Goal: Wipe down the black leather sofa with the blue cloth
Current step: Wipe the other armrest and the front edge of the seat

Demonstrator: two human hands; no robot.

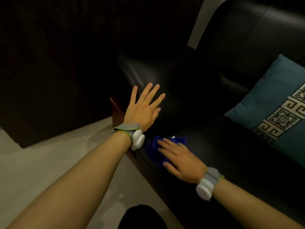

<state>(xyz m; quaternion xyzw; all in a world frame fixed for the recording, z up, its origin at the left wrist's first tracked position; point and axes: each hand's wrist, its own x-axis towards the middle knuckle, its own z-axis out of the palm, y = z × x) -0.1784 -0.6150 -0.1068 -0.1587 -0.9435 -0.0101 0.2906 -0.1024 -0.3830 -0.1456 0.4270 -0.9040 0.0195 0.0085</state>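
Cloth, blue and bunched, lies at the front edge of the black sofa seat, the right hand pressing flat on it with fingers straight and slightly apart, while the left hand rests fingers-spread on the armrest, a teal cushion toward the far side.

A teal patterned cushion lies above pale floor.
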